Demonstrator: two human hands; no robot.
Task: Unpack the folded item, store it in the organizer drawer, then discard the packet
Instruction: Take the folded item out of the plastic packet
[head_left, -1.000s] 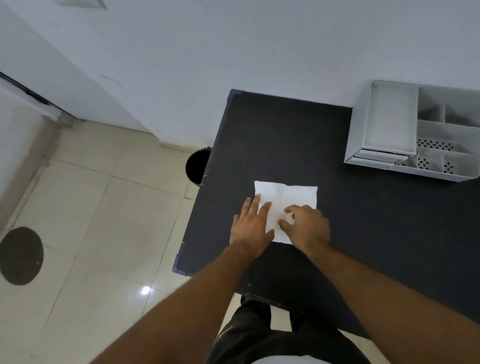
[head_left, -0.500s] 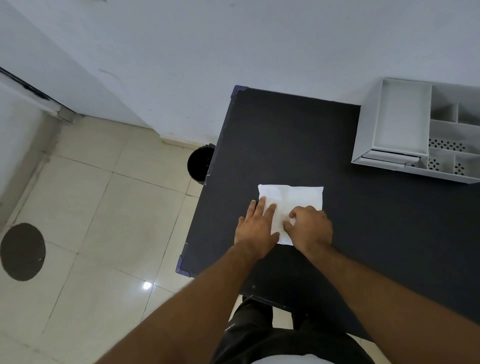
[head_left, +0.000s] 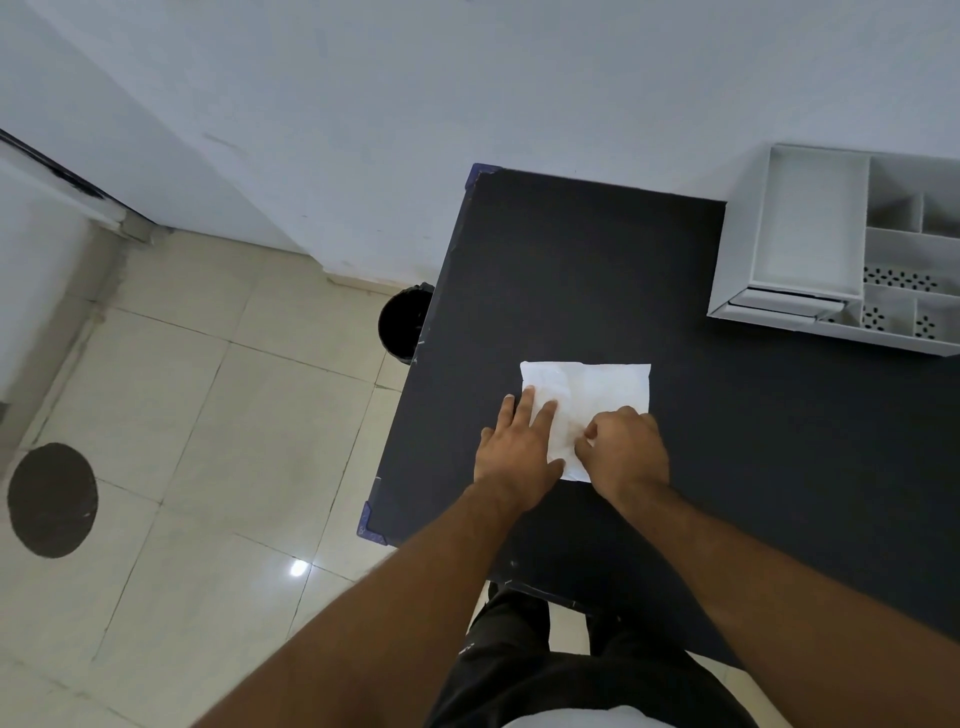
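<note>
Nearest the camera, dark trousers (head_left: 571, 670) and two bare forearms fill the lower frame; the legs and the near desk edge are partly hidden behind the arms. The left hand (head_left: 517, 452) lies flat, palm down, with its fingers (head_left: 527, 402) spread and released, pressing the left part of a white packet (head_left: 602, 387) onto the black desk (head_left: 571, 260). The right hand (head_left: 626, 449) sits just beside it, knuckles up, with its fingers curled in at the packet's near edge; whether they actually pinch the wrapper or only rest on it cannot be told, since the fingertips are tucked under the hand. The packet lies flat on the desk near its left side, with its near half covered by both hands, so its full outline and any opening are hidden. What is folded inside cannot be made out.

Left of the desk, a dark bin (head_left: 402, 325) stands on the tiled floor (head_left: 182, 415), partly cut off by the desk edge. Further off, at the far right, a white organizer (head_left: 789, 228) stands against the wall (head_left: 467, 78) with its drawer (head_left: 784, 302) low at the front; its right side runs out of frame, and the compartment contents are hard to make out
</note>
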